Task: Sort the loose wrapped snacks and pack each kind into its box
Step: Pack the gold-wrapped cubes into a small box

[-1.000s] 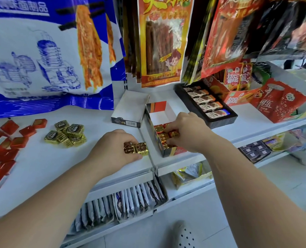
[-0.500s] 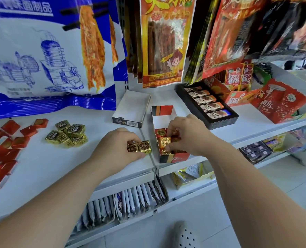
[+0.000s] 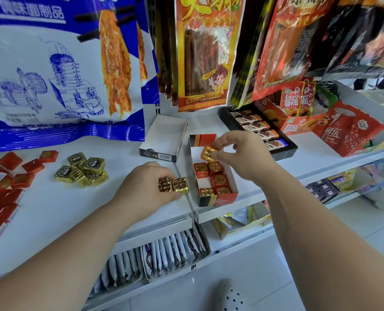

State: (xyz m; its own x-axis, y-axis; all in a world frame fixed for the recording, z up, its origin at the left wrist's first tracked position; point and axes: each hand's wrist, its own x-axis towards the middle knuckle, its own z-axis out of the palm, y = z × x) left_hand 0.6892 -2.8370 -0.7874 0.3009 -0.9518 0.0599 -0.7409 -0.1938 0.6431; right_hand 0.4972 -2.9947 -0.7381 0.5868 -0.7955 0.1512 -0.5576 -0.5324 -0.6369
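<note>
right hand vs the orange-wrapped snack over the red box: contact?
Touching. The head view shows the right hand pinching the orange-wrapped snack between thumb and fingertips, above the red box.

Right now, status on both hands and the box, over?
Left hand holds two gold sweets. Right hand pinches orange sweet above red box, part filled. Nothing in the way.

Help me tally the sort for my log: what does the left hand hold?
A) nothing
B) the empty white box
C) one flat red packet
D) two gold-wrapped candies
D: the left hand grips two gold-wrapped candies beside the red-and-black box; the right hand pinches an orange-wrapped candy.
</note>
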